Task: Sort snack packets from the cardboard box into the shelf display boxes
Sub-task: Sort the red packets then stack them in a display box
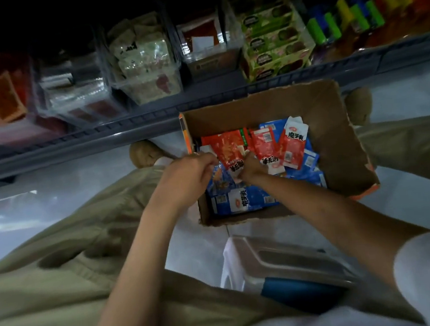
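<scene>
Cardboard box (332, 135) at 6 o'clock of shelf display boxes (119, 82), holding red packets (292, 147) over blue packets (243, 200). Left hand (188, 173) curled round a blue packet (219, 182); right hand (251, 166) pinching a red packet (230, 152). Probably light, limp, slippery film; best pinched at a sealed edge.

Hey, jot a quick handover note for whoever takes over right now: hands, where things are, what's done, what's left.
Left hand grips a blue packet over the cardboard box.
Right hand pinches a red packet.
The box sits on the floor below the shelf display boxes, with other packets inside.
Done: cannot tell how many are shelved.
Left: shelve the held packets, then the rest.
</scene>
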`<action>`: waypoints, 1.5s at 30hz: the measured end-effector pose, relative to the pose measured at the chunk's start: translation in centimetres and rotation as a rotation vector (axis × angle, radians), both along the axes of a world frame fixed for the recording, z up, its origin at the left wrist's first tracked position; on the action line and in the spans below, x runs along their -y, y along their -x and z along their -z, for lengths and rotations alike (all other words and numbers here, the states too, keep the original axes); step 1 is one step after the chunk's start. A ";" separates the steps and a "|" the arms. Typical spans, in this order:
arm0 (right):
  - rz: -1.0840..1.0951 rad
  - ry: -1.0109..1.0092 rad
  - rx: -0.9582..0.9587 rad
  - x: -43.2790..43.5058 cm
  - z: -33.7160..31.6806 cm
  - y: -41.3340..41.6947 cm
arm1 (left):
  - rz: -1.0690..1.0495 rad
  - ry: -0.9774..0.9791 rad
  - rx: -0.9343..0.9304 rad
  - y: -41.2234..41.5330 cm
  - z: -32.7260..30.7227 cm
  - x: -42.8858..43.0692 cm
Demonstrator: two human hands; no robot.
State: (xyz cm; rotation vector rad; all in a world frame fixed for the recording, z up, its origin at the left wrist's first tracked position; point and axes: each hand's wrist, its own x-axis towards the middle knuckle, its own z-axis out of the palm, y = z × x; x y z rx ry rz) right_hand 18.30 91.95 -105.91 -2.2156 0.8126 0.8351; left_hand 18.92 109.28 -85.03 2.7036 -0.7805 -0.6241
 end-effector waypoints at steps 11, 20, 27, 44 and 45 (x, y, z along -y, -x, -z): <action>-0.598 -0.444 0.566 5.5 -17.4 0.4 | -0.014 0.159 0.178 1.0 0.1 1.9; -0.081 -0.493 0.384 8.3 -12.9 -2.1 | -0.308 0.086 0.002 0.5 -1.4 1.6; -0.921 0.382 -0.053 9.7 -3.6 1.9 | -0.362 0.104 -0.015 0.4 -1.4 0.7; -0.988 0.493 0.303 9.8 -3.7 1.5 | -0.507 0.212 0.029 0.1 -1.3 0.4; -0.879 0.444 0.394 10.1 -4.7 1.1 | -0.517 0.233 0.028 0.1 -1.3 0.4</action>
